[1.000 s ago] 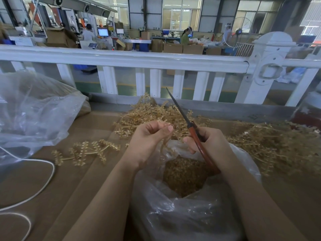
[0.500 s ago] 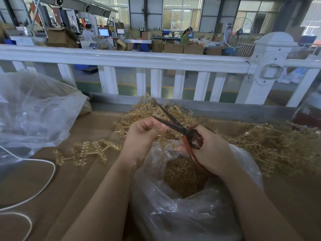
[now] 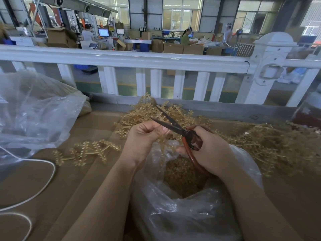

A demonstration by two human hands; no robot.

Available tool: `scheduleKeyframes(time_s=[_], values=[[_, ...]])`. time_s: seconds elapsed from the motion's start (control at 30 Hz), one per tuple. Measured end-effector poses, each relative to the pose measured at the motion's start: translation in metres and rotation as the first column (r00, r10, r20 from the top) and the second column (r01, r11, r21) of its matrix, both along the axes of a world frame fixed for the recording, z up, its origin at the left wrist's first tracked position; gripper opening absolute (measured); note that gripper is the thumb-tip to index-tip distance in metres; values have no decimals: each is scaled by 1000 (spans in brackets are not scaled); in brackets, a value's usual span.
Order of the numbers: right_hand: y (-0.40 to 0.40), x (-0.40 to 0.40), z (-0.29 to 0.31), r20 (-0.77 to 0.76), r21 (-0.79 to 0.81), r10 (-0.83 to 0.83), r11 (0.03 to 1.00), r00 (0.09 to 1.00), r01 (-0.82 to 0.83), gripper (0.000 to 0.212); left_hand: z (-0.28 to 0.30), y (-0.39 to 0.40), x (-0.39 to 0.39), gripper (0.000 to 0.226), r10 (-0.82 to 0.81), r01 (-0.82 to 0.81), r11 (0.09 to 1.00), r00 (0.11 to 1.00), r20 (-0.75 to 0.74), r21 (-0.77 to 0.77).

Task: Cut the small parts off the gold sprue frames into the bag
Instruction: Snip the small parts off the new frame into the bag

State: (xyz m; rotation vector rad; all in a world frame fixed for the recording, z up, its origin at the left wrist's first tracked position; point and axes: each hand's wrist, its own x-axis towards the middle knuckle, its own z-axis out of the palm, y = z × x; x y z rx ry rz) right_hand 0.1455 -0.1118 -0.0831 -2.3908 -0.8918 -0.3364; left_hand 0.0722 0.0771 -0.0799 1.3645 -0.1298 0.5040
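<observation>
While the clear bag (image 3: 199,216) stands mouth-up as the landmark, contents are listed by size in relation to it:
1. Table (image 3: 52,188), brown, bearing the bag at its near edge
2. Loose heap of gold sprue frames (image 3: 271,145), beyond and to the right of the bag; one separate frame (image 3: 86,152) lies flat to its left
3. Cut gold parts (image 3: 180,178), pooled inside the bag
4. Right hand (image 3: 212,153), over the bag mouth, fingers curled through the red loops of the scissors (image 3: 175,126); blades parted, tips pointing away and leftward
5. Left hand (image 3: 145,138), at the bag's far left rim, fingers curled round a held frame (image 3: 160,119)
6. Key relation: the held frame lies between the parted blades, directly above the bag mouth, long axis judged roughly crosswise to the blades; the scissor hand is nearer
7. Obscured: the held frame's stem, hidden in the left fist, and its outline, lost against the heap behind
</observation>
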Motion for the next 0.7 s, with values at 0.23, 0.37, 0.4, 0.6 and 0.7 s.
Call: scheduleKeyframes(time_s=[0.23,0.37,0.4,0.6,0.7], values=[[0,-2,1,114,32,-44,999,992,41,59,-2,0,1,9,-21,19,999,999,46,34],[-1,-2,-1,159,53,-62,997,985,54,53,-3,1,2,7,-2,1,1000,999,39,26],[-1,-1,-1,167,55,-68,997,984,59,53,-3,1,3,7,1,-2,1000,999,34,21],[-1,0,-2,167,36,-72,997,983,67,57,-5,1,4,8,6,-6,1000,1000,27,11],[0,-1,-2,171,47,-67,997,983,60,56,-7,1,5,9,3,-4,1000,1000,10,22]])
